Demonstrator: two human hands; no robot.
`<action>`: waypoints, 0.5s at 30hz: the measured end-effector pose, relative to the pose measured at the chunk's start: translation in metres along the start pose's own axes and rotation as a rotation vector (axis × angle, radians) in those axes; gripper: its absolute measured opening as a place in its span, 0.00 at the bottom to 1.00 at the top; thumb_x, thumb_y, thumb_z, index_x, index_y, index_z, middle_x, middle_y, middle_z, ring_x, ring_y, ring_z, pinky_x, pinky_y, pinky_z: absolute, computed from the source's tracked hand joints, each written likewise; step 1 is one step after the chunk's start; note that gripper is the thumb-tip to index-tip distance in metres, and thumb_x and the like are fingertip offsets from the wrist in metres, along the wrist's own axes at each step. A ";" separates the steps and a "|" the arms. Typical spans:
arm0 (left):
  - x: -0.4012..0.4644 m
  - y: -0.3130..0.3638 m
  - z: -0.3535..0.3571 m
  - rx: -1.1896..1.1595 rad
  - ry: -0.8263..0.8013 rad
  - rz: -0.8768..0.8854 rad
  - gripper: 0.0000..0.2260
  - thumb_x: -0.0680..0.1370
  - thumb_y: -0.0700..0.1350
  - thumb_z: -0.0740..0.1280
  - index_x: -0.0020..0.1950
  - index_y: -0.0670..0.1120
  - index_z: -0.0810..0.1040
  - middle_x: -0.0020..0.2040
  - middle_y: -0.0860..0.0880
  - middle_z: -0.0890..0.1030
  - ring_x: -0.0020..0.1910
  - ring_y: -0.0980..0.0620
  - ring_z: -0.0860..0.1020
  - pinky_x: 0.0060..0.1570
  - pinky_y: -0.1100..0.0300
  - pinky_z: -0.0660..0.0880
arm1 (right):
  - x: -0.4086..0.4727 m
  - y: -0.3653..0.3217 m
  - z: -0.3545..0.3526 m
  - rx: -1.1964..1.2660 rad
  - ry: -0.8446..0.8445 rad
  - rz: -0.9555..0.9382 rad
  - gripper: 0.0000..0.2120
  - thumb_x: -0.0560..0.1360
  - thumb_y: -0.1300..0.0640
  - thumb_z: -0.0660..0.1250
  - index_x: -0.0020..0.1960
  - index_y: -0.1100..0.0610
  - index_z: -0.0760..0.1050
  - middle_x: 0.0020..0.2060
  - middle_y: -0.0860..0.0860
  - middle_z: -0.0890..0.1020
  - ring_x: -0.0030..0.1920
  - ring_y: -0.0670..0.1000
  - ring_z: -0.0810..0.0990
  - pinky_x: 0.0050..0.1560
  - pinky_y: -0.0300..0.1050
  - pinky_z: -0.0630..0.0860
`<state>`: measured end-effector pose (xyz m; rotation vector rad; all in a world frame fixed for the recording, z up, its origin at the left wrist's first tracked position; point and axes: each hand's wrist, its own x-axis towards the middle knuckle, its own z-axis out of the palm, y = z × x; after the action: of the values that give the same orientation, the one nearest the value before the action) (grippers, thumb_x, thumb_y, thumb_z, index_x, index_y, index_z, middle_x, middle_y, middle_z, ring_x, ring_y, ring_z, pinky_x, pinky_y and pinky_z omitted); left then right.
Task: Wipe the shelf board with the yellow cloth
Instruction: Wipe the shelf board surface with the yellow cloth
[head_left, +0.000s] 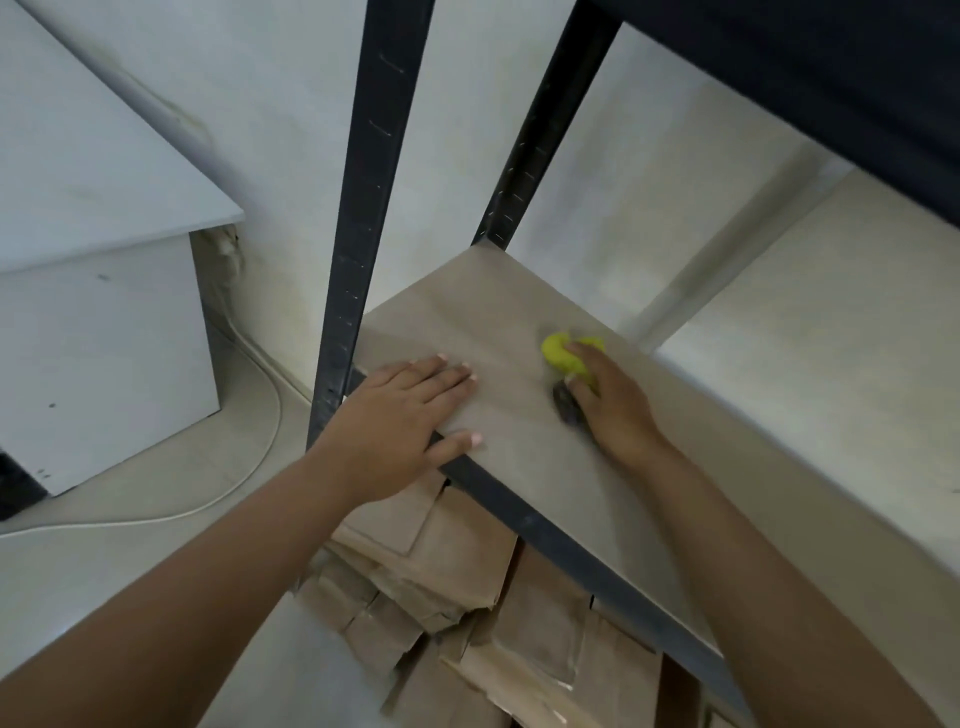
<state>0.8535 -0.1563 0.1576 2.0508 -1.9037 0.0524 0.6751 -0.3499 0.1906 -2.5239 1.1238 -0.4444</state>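
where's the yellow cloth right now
In the head view, the bunched yellow cloth sits under the right hand on the brown shelf board, right of centre.

The place looked like a storage room or a back room, not a living space. A metal shelving rack (358, 249) with dark slotted uprights stood against a plain pale wall (291, 130), and its shelf board (519, 415) was bare brown fibreboard. Under this board, many flattened brown paper bags (441, 597) were piled untidily. To the left stood a plain white cabinet (104, 322), and a white cable (249, 467) lay loose on the pale floor (104, 571) beside it. Nothing decorative was visible, only storage furniture and packing material.
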 end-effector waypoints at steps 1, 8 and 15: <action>0.000 0.000 0.000 0.012 -0.001 0.002 0.35 0.74 0.67 0.37 0.76 0.52 0.54 0.76 0.54 0.57 0.76 0.55 0.51 0.71 0.58 0.47 | -0.022 0.000 -0.004 0.027 -0.018 -0.019 0.22 0.77 0.57 0.62 0.70 0.47 0.65 0.70 0.49 0.68 0.69 0.51 0.66 0.60 0.33 0.58; -0.004 -0.002 -0.001 0.045 -0.043 0.064 0.43 0.69 0.72 0.40 0.76 0.47 0.56 0.76 0.50 0.58 0.76 0.51 0.53 0.70 0.58 0.44 | -0.088 -0.005 -0.025 0.025 -0.355 -0.160 0.39 0.74 0.47 0.66 0.72 0.40 0.40 0.75 0.42 0.44 0.74 0.41 0.38 0.71 0.36 0.42; -0.001 -0.001 -0.001 0.092 0.020 0.072 0.36 0.72 0.68 0.49 0.67 0.44 0.73 0.66 0.47 0.75 0.66 0.48 0.72 0.66 0.51 0.65 | -0.025 -0.018 0.002 -0.063 -0.195 -0.137 0.31 0.77 0.51 0.62 0.75 0.54 0.53 0.76 0.51 0.55 0.75 0.45 0.48 0.69 0.36 0.48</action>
<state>0.8550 -0.1548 0.1579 2.0311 -1.9974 0.1807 0.6715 -0.3190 0.1926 -2.6420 0.9096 -0.1940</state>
